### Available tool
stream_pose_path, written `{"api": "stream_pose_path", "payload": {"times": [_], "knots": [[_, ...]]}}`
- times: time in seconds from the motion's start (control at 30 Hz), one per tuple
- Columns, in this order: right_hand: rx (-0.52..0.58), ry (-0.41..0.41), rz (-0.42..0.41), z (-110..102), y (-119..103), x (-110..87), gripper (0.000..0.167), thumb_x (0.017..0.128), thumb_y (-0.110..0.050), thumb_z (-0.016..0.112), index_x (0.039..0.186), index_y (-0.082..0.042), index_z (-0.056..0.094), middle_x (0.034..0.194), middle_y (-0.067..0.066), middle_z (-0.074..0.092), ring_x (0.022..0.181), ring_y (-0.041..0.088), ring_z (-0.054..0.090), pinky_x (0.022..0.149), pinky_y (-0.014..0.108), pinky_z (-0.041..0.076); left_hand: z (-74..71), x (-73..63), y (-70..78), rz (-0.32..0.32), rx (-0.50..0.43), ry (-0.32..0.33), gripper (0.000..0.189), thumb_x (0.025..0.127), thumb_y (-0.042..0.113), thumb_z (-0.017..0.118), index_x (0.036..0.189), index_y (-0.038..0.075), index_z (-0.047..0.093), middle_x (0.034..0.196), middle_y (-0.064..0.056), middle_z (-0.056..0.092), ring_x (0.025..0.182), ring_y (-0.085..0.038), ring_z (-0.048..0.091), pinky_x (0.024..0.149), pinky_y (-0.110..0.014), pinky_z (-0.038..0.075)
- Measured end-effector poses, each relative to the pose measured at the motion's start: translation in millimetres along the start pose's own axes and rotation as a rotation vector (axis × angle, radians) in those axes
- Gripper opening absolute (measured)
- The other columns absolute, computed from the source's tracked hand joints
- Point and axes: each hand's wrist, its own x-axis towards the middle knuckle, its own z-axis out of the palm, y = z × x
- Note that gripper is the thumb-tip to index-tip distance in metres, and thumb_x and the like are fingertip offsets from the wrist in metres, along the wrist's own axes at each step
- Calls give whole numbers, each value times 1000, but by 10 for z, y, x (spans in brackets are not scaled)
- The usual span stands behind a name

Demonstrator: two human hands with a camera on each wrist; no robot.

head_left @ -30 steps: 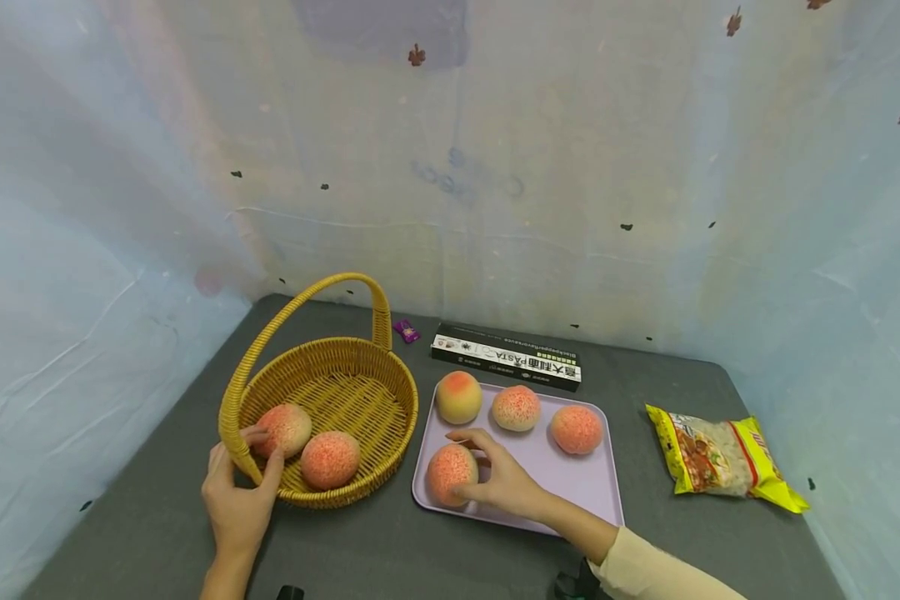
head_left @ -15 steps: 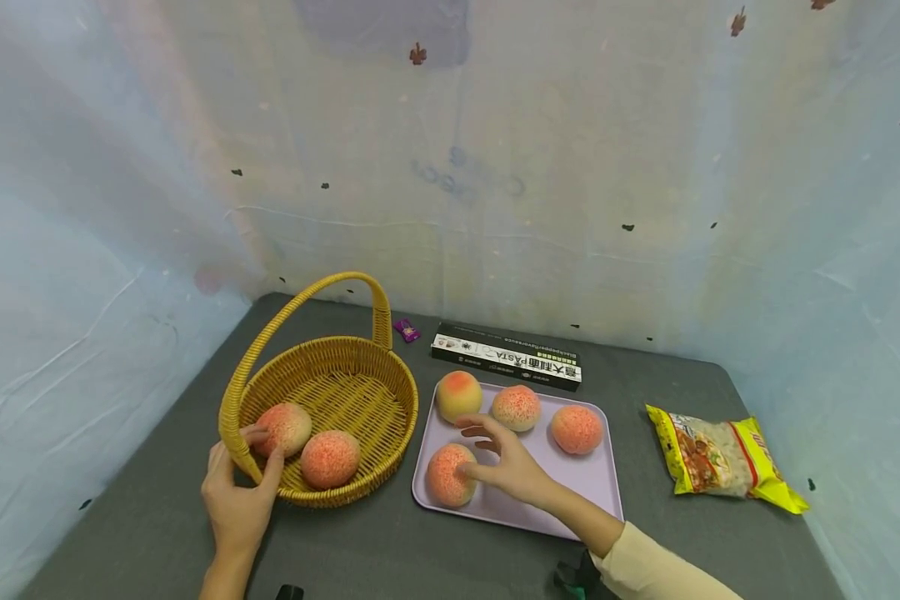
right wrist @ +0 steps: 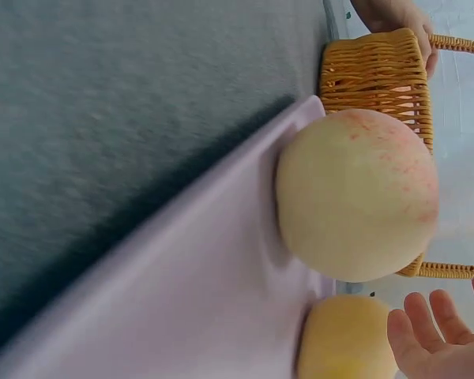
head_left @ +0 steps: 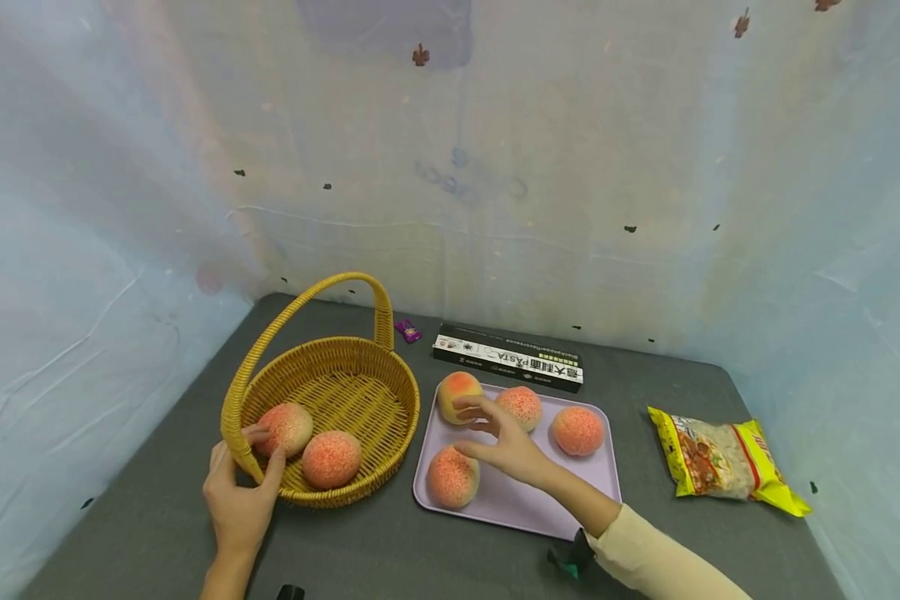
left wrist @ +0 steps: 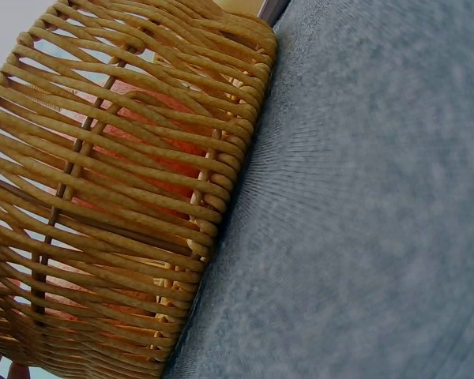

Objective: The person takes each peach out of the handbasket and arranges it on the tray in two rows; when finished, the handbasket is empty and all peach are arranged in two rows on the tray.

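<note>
My left hand (head_left: 238, 504) grips the near left rim of a yellow wicker basket (head_left: 407, 377), thumb outside and fingers reaching in by the handle's foot. Two peaches lie in the basket, one (head_left: 288, 428) beside those fingers and another (head_left: 332, 460) to its right. Over a lilac tray (head_left: 513, 502) hovers my right hand (head_left: 506, 448), fingers spread and holding nothing. A pink peach (head_left: 453, 477) sits at the tray's near left corner, just below the thumb. Behind the fingertips is a yellow-red peach (head_left: 456, 388); a speckled one (head_left: 523, 403) and a pink one (head_left: 578, 431) sit farther right.
A black pasta box (head_left: 507, 357) lies behind the tray. Beside it is a small purple wrapped sweet (head_left: 408, 331). To the right lies a yellow food packet (head_left: 723, 457). A pale sheet (head_left: 495, 208) hangs behind the dark grey table (head_left: 375, 550).
My right hand has let go of the peach at the tray's near left corner, lifted and shifted back toward the yellow-red one. The left hand stays on the basket.
</note>
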Motion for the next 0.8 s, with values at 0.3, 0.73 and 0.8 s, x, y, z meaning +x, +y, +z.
{"api": "stream_pose_path", "payload": {"times": [0.3,0.73,0.8], "knots": [[6,-69,-2,82,-163,302,54,89,-5,73,138,1,50,138,21,50,127,43,49,105,59,39,0,-2,1,0,7,-4,31,73,-15,75,103,-8,71,101,-24,67,110,-21,54,99,-23,37],[-34,-197,-93,392,-419,742,48,91,-5,71,137,-6,55,134,8,57,126,17,53,106,39,43,1,-9,13,3,-8,-6,32,73,-16,74,104,-8,71,103,-25,67,109,-23,54,98,-23,36],[-46,-238,-103,449,-464,801,48,91,-7,71,136,-7,56,134,7,57,126,15,53,107,37,42,1,-7,14,7,-10,-1,32,73,-16,74,104,-8,71,102,-26,67,109,-23,54,98,-22,36]]}}
